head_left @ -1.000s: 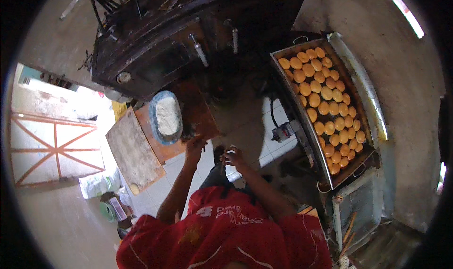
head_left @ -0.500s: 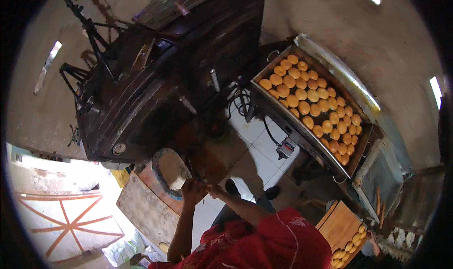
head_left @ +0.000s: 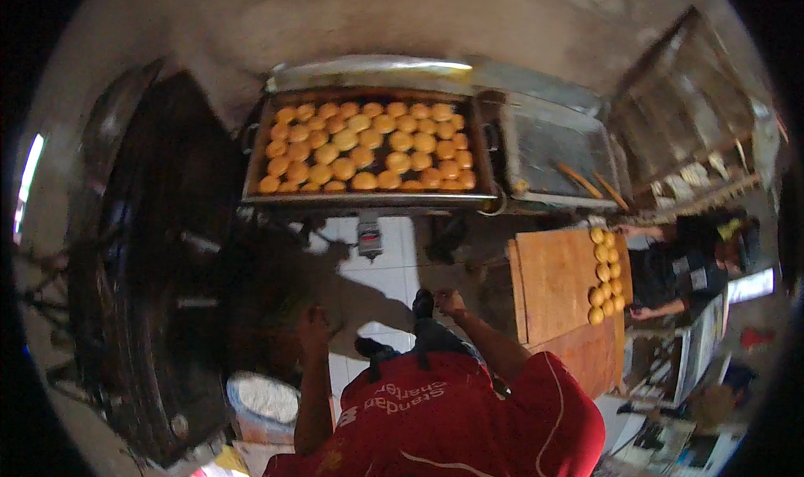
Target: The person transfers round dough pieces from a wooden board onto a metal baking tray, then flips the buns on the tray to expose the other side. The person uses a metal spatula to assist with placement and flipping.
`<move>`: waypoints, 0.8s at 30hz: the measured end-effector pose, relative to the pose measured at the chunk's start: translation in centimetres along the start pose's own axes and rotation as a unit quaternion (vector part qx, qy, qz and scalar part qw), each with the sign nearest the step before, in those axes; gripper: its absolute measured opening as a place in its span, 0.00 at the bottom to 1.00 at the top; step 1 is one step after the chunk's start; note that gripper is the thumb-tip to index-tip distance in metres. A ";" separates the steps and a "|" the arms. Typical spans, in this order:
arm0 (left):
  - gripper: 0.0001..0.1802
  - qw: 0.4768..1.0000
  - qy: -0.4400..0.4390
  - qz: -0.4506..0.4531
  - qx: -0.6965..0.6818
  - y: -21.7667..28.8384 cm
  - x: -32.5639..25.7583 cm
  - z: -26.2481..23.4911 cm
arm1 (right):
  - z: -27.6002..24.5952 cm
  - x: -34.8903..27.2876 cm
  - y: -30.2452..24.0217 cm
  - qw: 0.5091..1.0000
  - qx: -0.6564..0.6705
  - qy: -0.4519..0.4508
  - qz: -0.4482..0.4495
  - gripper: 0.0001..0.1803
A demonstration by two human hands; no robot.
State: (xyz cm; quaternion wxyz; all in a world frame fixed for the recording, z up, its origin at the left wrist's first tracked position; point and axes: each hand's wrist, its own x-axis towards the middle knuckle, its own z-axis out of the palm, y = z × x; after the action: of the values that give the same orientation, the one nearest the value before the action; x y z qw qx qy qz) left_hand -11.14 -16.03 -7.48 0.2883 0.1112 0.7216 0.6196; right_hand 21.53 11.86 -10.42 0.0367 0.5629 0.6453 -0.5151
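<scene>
My left hand (head_left: pixel 314 328) hangs low over the floor, nearest to the basin of white powder (head_left: pixel 266 396). Motion smears its fingers, and I see nothing held in it. My right hand (head_left: pixel 450 302) is apart from it, above my shoes and left of the wooden board (head_left: pixel 553 280); its fingers are too small and blurred to read. Neither hand touches anything that I can make out. Ahead, beyond both hands, a wide metal frying pan (head_left: pixel 368 199) holds many round golden buns (head_left: pixel 343 168) in rows.
Two wooden sticks (head_left: pixel 579 180) lie on a grey metal tray (head_left: pixel 548 138) right of the pan. More buns (head_left: pixel 602 272) line the board's right side, beside another person (head_left: pixel 682 268). A large dark machine (head_left: pixel 159 293) fills the left. A small control box (head_left: pixel 369 236) hangs below the pan.
My view has turned right, bringing the pan to straight ahead and the other person into sight. My hands, close together by the basin before, have moved apart.
</scene>
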 end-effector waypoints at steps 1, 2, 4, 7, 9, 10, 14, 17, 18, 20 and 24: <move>0.18 0.998 -0.006 0.029 0.048 1.5 0.5 1.6 | -1.9 -0.2 -0.2 0.998 0.049 0.028 -0.034 0.17; 0.18 0.994 -0.025 0.057 0.091 2.9 1.2 4.2 | -4.2 -0.1 1.4 0.990 0.029 0.118 -0.072 0.17; 0.19 0.954 -0.067 0.186 0.226 6.8 0.8 8.2 | -8.4 0.5 5.9 0.948 -0.025 0.287 -0.132 0.17; 0.19 0.948 -0.045 0.213 0.232 6.2 2.0 11.4 | -16.7 2.7 6.1 0.914 0.161 0.341 -0.152 0.14; 0.18 0.975 -0.011 0.122 0.188 6.0 1.5 13.0 | -22.2 3.1 4.7 0.902 0.145 0.381 -0.144 0.12; 0.18 0.979 0.006 0.092 0.181 5.9 1.2 13.8 | -25.8 3.6 4.0 0.894 0.135 0.404 -0.140 0.12; 0.16 0.973 0.078 0.028 0.214 5.4 -0.2 17.3 | -42.1 7.8 7.4 0.849 0.003 0.515 -0.122 0.13; 0.14 0.956 0.116 -0.005 0.271 5.1 -0.9 19.5 | -55.3 11.1 10.6 0.814 -0.116 0.565 -0.076 0.18; 0.14 0.946 0.124 -0.016 0.300 5.3 -0.9 20.2 | -58.3 12.1 11.8 0.812 -0.169 0.557 -0.047 0.23; 0.13 0.928 0.140 -0.037 0.343 5.1 -1.2 21.3 | -63.7 15.0 13.6 0.793 -0.280 0.540 -0.045 0.28; 0.11 0.883 0.154 -0.077 0.437 5.4 -1.5 22.7 | -68.8 19.9 15.5 0.799 -0.366 0.478 -0.022 0.33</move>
State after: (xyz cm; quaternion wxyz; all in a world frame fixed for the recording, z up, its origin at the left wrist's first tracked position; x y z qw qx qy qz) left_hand 1.61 3.20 -3.35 0.1424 0.0732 0.9606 0.2271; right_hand 62.78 71.61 -0.49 -0.0843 0.6681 0.7334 0.0925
